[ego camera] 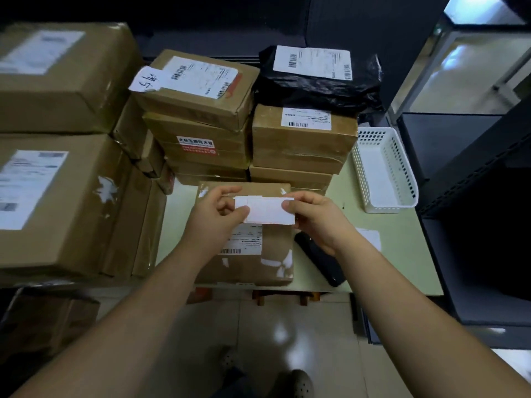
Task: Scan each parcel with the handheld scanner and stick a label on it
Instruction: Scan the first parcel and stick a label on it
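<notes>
- Both hands hold a blank white label (268, 210) by its ends, stretched flat between them above the nearest parcel (244, 254).
- The left hand (214, 218) is closed in a pinch: thumb on top of the label's left edge, fingers curled behind it.
- The right hand (313, 218) pinches the label's right edge the same way, thumb on the front and fingers tucked behind.
- The parcel under the label is a brown cardboard box lying flat at the front edge of the pale green tabletop (402, 254); a printed shipping slip with a barcode shows on its top, partly hidden by the left wrist.
- The black handheld scanner (321, 261) lies on the tabletop just to the right of that parcel, under the right wrist and held by neither hand.
- A white sheet (370, 238) lies on the tabletop beyond the right forearm.
- An empty-looking white perforated basket (383, 170) stands on the right rear part of the tabletop.
- Behind the near parcel rise two stacks of brown boxes (298, 147); the right stack is topped by a black plastic mailer bag (319, 81) with a white barcode slip.
- Larger cardboard boxes (57, 196) are piled at the left, each with a white shipping slip.
- Dark shelving (474, 168) stands at the right.
</notes>
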`<action>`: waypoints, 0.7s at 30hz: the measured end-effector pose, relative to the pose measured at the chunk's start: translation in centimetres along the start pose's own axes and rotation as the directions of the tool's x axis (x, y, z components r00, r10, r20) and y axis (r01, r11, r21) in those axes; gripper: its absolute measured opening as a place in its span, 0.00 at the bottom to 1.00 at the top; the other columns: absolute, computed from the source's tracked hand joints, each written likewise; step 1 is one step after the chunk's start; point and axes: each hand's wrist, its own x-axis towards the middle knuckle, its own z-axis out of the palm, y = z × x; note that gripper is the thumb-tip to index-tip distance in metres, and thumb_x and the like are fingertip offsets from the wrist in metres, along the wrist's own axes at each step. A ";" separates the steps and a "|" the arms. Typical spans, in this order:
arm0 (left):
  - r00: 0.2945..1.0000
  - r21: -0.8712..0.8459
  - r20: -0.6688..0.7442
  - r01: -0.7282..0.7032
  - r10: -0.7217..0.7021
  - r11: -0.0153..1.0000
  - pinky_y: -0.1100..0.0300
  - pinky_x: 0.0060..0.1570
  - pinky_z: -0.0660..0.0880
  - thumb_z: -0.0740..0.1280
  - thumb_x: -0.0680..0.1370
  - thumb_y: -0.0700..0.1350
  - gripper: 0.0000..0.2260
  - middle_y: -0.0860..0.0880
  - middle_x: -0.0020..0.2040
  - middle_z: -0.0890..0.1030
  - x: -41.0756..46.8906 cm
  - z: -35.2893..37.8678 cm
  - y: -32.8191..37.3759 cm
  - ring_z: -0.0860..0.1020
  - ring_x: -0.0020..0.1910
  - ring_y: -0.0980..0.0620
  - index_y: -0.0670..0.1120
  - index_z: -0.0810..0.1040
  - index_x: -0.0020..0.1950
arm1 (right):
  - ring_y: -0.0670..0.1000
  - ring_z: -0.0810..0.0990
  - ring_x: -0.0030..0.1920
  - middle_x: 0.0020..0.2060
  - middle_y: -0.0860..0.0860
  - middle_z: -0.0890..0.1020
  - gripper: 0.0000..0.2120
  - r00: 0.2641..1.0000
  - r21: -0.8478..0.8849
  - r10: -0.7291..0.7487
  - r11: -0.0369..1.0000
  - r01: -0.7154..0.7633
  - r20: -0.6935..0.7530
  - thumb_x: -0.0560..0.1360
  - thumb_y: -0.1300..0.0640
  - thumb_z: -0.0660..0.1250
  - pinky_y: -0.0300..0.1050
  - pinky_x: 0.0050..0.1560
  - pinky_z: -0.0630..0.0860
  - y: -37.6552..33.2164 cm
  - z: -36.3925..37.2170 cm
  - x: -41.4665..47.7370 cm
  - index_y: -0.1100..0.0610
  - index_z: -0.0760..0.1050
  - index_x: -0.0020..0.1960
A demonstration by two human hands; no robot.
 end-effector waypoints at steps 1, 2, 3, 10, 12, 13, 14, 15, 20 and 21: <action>1.000 -0.005 0.008 -0.007 0.007 1.000 0.64 0.39 0.79 0.69 0.79 0.45 0.15 0.54 0.45 0.80 0.3 -0.6 0.0 0.78 0.46 0.57 0.53 0.73 0.65 | 0.55 0.78 0.45 0.42 0.55 0.84 0.03 1.000 0.008 -0.005 1.000 0.005 -0.007 0.76 0.63 0.70 0.50 0.50 0.74 -0.2 0.5 0.2 0.57 0.82 0.46; 1.000 -0.010 0.012 -0.017 0.017 1.000 0.65 0.38 0.79 0.70 0.78 0.45 0.15 0.54 0.46 0.81 0.5 -1.1 -0.1 0.78 0.45 0.59 0.53 0.73 0.64 | 0.54 0.79 0.44 0.42 0.54 0.84 0.04 1.000 0.024 -0.007 1.000 0.007 -0.012 0.76 0.64 0.69 0.49 0.50 0.74 -0.3 0.9 0.3 0.57 0.82 0.46; 0.999 -0.021 0.016 -0.035 0.035 0.999 0.64 0.39 0.80 0.70 0.78 0.45 0.14 0.54 0.47 0.81 0.8 -1.5 -0.1 0.78 0.45 0.59 0.54 0.73 0.63 | 0.53 0.80 0.43 0.41 0.54 0.84 0.05 1.000 0.047 -0.005 0.999 0.006 -0.017 0.75 0.65 0.69 0.47 0.49 0.75 -0.5 1.4 0.4 0.57 0.81 0.46; 0.980 0.109 -0.087 -0.167 0.177 0.980 0.54 0.55 0.78 0.74 0.74 0.47 0.21 0.52 0.58 0.77 2.4 -2.0 -1.0 0.74 0.59 0.53 0.50 0.73 0.64 | 0.51 0.78 0.38 0.37 0.53 0.84 0.06 0.992 0.106 0.037 0.994 -0.025 -0.120 0.74 0.67 0.70 0.37 0.36 0.77 -0.9 3.0 0.4 0.58 0.79 0.42; 0.904 0.394 -0.151 -0.316 0.400 0.863 0.54 0.55 0.72 0.76 0.71 0.50 0.21 0.49 0.61 0.73 2.5 -1.9 -0.8 0.68 0.60 0.51 0.49 0.75 0.61 | 0.53 0.77 0.37 0.38 0.56 0.84 0.06 0.979 0.117 0.056 0.993 -0.034 -0.196 0.73 0.67 0.71 0.38 0.34 0.77 -0.7 3.2 0.4 0.58 0.79 0.42; 0.854 0.483 -0.132 -0.388 0.503 0.785 0.55 0.53 0.70 0.76 0.71 0.50 0.19 0.48 0.58 0.73 2.5 -1.7 -0.6 0.68 0.58 0.50 0.48 0.77 0.59 | 0.53 0.79 0.38 0.39 0.56 0.84 0.06 0.973 0.128 0.067 0.991 -0.040 -0.219 0.74 0.68 0.70 0.40 0.35 0.77 -0.7 3.4 0.3 0.59 0.79 0.41; 0.817 0.517 -0.079 -0.457 0.571 0.724 0.54 0.51 0.71 0.76 0.71 0.49 0.16 0.48 0.56 0.74 2.4 -1.5 -0.4 0.69 0.56 0.49 0.47 0.80 0.57 | 0.54 0.81 0.39 0.40 0.57 0.84 0.06 0.971 0.142 0.079 0.989 -0.047 -0.225 0.73 0.68 0.70 0.41 0.38 0.79 -0.7 3.4 0.3 0.59 0.79 0.41; 0.795 0.502 -0.016 -0.518 0.606 0.692 0.53 0.50 0.73 0.75 0.72 0.48 0.14 0.48 0.53 0.76 2.3 -1.1 -0.1 0.70 0.54 0.50 0.45 0.82 0.55 | 0.54 0.83 0.41 0.41 0.57 0.84 0.05 0.973 0.168 0.092 0.984 -0.056 -0.214 0.73 0.68 0.70 0.44 0.41 0.81 -0.7 3.5 0.1 0.59 0.79 0.42; 0.855 0.291 0.097 -0.513 0.509 0.807 0.64 0.52 0.69 0.71 0.73 0.52 0.14 0.52 0.51 0.80 1.5 0.6 0.9 0.73 0.52 0.56 0.45 0.84 0.53 | 0.52 0.85 0.41 0.41 0.57 0.85 0.03 0.993 0.286 0.102 0.955 -0.082 -0.054 0.75 0.67 0.69 0.44 0.45 0.82 -1.9 3.4 -1.4 0.62 0.79 0.48; 0.860 0.281 0.089 -0.505 0.502 0.816 0.67 0.53 0.68 0.72 0.74 0.52 0.13 0.53 0.52 0.80 1.3 0.8 1.2 0.74 0.53 0.57 0.46 0.84 0.54 | 0.53 0.85 0.43 0.43 0.58 0.85 0.04 0.995 0.303 0.094 0.949 -0.083 -0.019 0.76 0.66 0.68 0.45 0.46 0.82 -2.1 3.2 -1.6 0.63 0.79 0.50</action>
